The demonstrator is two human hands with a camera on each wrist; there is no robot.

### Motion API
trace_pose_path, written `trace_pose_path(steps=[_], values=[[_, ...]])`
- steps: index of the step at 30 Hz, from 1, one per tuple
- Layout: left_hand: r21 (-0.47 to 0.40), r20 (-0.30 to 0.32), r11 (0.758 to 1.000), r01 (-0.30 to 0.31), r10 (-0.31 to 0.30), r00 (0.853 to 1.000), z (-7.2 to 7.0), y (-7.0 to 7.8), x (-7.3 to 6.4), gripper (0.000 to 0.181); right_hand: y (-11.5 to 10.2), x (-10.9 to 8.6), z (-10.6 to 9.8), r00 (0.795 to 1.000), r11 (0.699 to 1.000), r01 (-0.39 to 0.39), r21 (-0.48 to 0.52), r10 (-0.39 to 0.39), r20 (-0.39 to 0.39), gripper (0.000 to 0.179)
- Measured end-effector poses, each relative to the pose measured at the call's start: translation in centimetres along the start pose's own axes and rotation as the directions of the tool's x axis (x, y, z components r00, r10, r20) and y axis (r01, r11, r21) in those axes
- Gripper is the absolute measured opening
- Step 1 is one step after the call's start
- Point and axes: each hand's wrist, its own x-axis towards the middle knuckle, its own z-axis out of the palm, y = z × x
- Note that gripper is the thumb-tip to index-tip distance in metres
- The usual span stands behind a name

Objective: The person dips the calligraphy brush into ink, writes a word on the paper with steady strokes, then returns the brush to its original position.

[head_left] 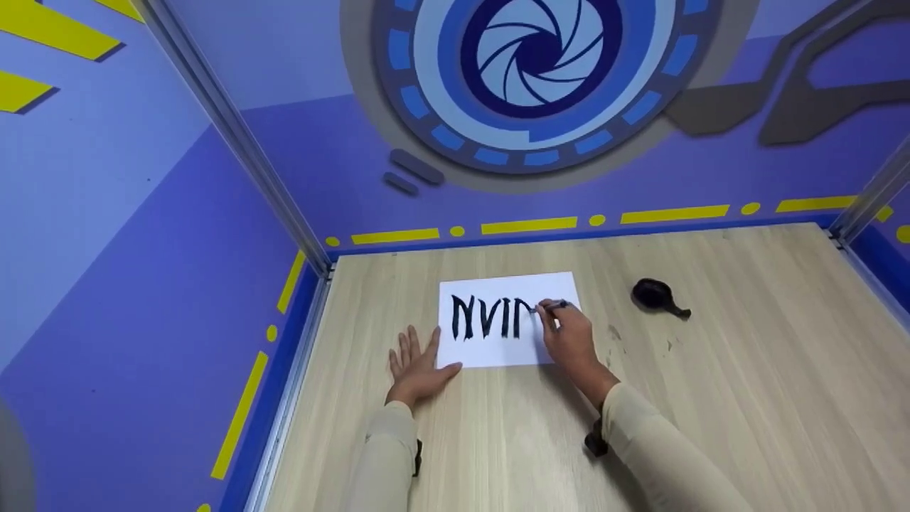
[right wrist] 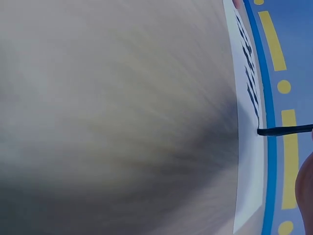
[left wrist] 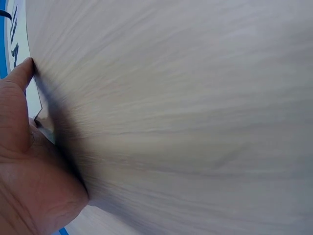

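Observation:
A white sheet of paper [head_left: 490, 355] lies on the wooden table, bearing thick black strokes [head_left: 490, 318] that read "NVI" and part of a further letter. My right hand [head_left: 569, 338] pinches a dark, slender writing brush [right wrist: 283, 130], whose black tip touches the sheet at the end of the lettering. At the paper's lower left, my left hand [head_left: 419, 370] lies with its fingers spread. Its thumb rests at the paper's bottom edge, as the left wrist view shows of the same hand [left wrist: 29, 161]. In the right wrist view only a little of my right hand [right wrist: 305, 191] appears.
Right of the paper sits a small black round dish with a short handle [head_left: 652, 294]. Dark smudges [head_left: 668, 346] mark the table [head_left: 768, 355] nearby. A purple printed wall [head_left: 298, 156] stands behind, and metal corner posts [head_left: 234, 135] rise at the sides.

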Motion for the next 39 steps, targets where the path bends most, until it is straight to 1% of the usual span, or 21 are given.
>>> trace_pose_path(steps=[3,5,9,12,14,16,17,18,19,21,23,24,26,27,29,32,36,39], values=[[-0.023,-0.003,1.000,-0.006,0.006,1.000,-0.4,0.3,-0.4,0.092,-0.2,-0.3,-0.3,1.000,1.000,0.017,-0.014,-0.016,0.013,0.005],[-0.033,-0.005,0.999,-0.006,0.006,1.000,-0.4,0.3,-0.5,0.092,-0.3,-0.6,-0.3,0.999,0.999,0.036,-0.011,-0.036,0.006,0.003],[-0.009,0.018,1.000,0.024,-0.024,1.000,-0.3,0.3,-0.7,0.093,-0.7,-1.0,-0.1,0.997,0.997,0.071,0.031,-0.070,-0.026,0.005],[0.000,0.014,1.000,0.026,-0.026,1.000,-0.5,0.3,-0.8,0.093,-1.4,-1.2,0.1,0.997,0.994,0.075,0.076,-0.073,-0.034,0.008],[0.005,0.009,1.000,0.023,-0.023,1.000,-0.8,0.4,-0.9,0.092,-2.0,-1.2,0.2,0.999,0.992,0.043,0.119,-0.040,-0.020,0.007],[0.000,-0.003,1.000,0.010,-0.010,1.000,-1.0,0.6,-1.0,0.092,-2.7,-1.1,0.1,0.999,0.982,-0.049,0.183,0.047,0.015,0.006],[-0.001,-0.003,1.000,0.005,-0.005,1.000,-1.1,0.6,-1.0,0.092,-3.1,-1.0,0.0,0.993,0.968,-0.117,0.223,0.112,0.033,0.007],[-0.002,-0.001,1.000,0.003,-0.003,1.000,-1.1,0.7,-1.1,0.091,-3.4,-0.8,-0.2,0.982,0.944,-0.191,0.268,0.185,0.047,0.008],[-0.004,-0.002,1.000,-0.003,0.003,1.000,-1.1,0.7,-1.1,0.091,-3.7,-0.5,-0.3,0.963,0.912,-0.267,0.311,0.262,0.058,0.010],[-0.013,0.000,1.000,-0.010,0.010,1.000,-1.0,0.7,-1.2,0.092,-4.0,0.1,-0.7,0.912,0.834,-0.398,0.383,0.405,0.065,0.014],[-0.020,0.002,1.000,-0.010,0.010,1.000,-0.8,0.7,-1.1,0.091,-4.0,0.7,-1.1,0.860,0.760,-0.477,0.443,0.508,0.054,0.016],[-0.020,0.002,1.000,-0.009,0.009,1.000,-0.8,0.7,-1.0,0.092,-3.9,1.0,-1.3,0.839,0.733,-0.498,0.464,0.542,0.046,0.017],[-0.022,0.001,1.000,-0.008,0.008,1.000,-0.7,0.6,-0.9,0.092,-3.5,1.4,-1.5,0.810,0.698,-0.522,0.490,0.585,0.029,0.019],[-0.019,0.001,1.000,-0.006,0.006,1.000,-0.7,0.5,-0.8,0.092,-3.3,1.5,-1.7,0.802,0.687,-0.527,0.500,0.598,0.023,0.019],[-0.023,-0.001,1.000,-0.007,0.007,1.000,-0.5,0.3,-0.5,0.093,-2.8,1.6,-1.8,0.792,0.677,-0.529,0.512,0.611,0.009,0.020],[0.003,0.003,1.000,-0.002,0.002,1.000,-0.2,0.0,0.0,0.094,-2.4,1.5,-2.1,0.793,0.671,-0.511,0.537,0.609,-0.008,0.022],[0.029,-0.008,1.000,-0.008,0.008,1.000,0.2,-0.2,0.3,0.094,-2.0,1.3,-2.4,0.798,0.667,-0.486,0.564,0.603,-0.025,0.023],[0.035,-0.009,0.999,-0.008,0.008,1.000,0.3,-0.3,0.2,0.094,-1.9,1.2,-2.4,0.785,0.664,-0.499,0.557,0.618,-0.034,0.023]])
